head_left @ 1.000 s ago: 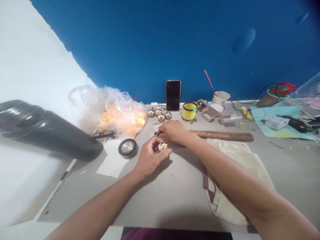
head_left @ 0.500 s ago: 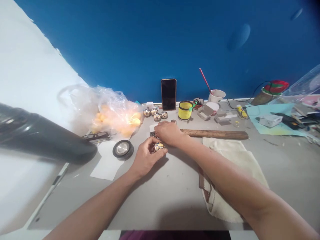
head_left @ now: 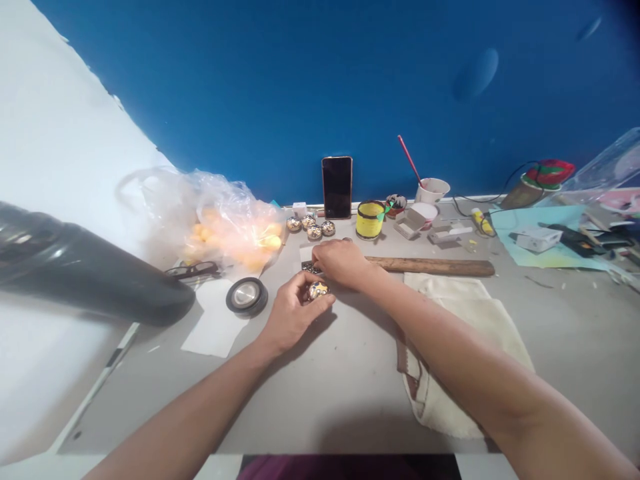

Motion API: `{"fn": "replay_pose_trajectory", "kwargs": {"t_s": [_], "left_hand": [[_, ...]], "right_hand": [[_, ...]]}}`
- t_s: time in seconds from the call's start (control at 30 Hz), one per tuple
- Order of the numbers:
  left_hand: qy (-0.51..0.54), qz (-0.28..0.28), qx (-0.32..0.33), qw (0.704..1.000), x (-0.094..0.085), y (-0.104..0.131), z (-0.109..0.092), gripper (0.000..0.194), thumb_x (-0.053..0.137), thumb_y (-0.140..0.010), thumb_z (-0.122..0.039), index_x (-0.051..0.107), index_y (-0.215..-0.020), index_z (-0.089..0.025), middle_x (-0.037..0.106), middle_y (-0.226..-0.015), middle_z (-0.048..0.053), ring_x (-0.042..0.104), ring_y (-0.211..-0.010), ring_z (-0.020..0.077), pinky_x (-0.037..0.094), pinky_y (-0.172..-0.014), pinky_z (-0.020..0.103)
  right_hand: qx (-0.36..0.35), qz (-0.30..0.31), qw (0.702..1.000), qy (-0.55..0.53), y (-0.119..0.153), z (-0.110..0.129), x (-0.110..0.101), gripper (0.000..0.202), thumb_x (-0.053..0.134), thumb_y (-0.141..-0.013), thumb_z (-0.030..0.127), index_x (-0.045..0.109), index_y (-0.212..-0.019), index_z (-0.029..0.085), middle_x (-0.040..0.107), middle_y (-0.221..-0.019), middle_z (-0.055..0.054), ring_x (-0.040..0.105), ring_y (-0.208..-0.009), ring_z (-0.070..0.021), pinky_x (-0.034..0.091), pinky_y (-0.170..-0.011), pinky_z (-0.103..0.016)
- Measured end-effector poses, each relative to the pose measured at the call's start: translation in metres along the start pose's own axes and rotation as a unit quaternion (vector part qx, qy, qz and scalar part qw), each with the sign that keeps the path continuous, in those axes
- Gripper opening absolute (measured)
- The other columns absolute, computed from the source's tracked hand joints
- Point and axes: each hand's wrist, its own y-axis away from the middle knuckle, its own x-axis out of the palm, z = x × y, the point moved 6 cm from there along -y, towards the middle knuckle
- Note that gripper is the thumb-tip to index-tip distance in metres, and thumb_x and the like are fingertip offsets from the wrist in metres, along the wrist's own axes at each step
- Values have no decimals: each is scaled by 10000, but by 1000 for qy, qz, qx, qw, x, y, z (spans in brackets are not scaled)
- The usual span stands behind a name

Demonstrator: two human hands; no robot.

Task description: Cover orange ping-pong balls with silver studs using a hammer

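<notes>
A small shiny decorated ball [head_left: 318, 290] with a yellow patch is held between the thumb and fingers of my left hand [head_left: 293, 310], just above the table. Behind it, my right hand [head_left: 340, 261] reaches down over a small heap of shiny bits [head_left: 311, 267] on white paper. Its fingers are bent together and their tips are hidden, so what they hold cannot be made out. Several similar shiny balls [head_left: 314, 232] sit behind my hands. A wooden stick [head_left: 440, 267] lies to the right of my right hand.
A phone [head_left: 337, 187] leans on the blue wall beside a yellow pot [head_left: 369, 221]. On the left are a round black-rimmed lid [head_left: 246, 297], a plastic bag [head_left: 225, 220] and a dark cylinder [head_left: 85, 267]. Beige cloth [head_left: 467, 333] lies under my right forearm.
My right hand has shifted very slightly to the right, showing a bit more of the shiny bits. The ball in my left hand looks slightly turned.
</notes>
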Motion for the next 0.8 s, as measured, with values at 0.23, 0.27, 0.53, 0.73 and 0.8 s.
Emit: {"fn": "replay_pose_trajectory", "kwargs": {"t_s": [0.23,0.27,0.53,0.73,0.8], "left_hand": [[225,48,-103,968,9,-5,14,276,739,-692,-291,584,-897,-191,663,-760,1,587,-515,129,474,-462,264],[244,48,-108,963,8,-6,16,271,739,-683,-287,587,-883,-185,671,-797,12,590,-516,127,475,-445,264],[242,43,-119,962,6,-8,24,224,760,-734,-308,596,-796,-168,648,-718,7,561,-491,99,447,-418,217],[232,-5,-101,967,-1,-8,14,228,771,-709,-328,608,-742,-171,619,-684,-2,558,-507,100,419,-417,204],[214,-33,-85,972,-6,-9,9,239,780,-691,-334,611,-701,-166,600,-664,-6,552,-506,93,399,-417,194]], "right_hand": [[6,-17,999,-50,3,-6,0,253,497,-977,226,736,-1057,196,752,-1083,-113,679,-1019,-255,457,-854,-332],[7,-19,998,-54,3,-6,0,258,492,-979,228,737,-1056,197,751,-1080,-109,676,-1016,-251,455,-849,-327],[-17,-34,996,-82,4,-4,0,292,495,-986,233,775,-1072,222,738,-1131,-89,648,-1048,-231,446,-835,-308],[-22,-102,971,-213,4,-9,-6,232,574,-935,194,785,-1030,214,770,-1101,-39,673,-1019,-184,459,-882,-279],[-9,-123,956,-267,4,-12,-8,209,596,-920,188,787,-1002,212,777,-1098,-28,680,-1016,-172,466,-899,-270]]}}
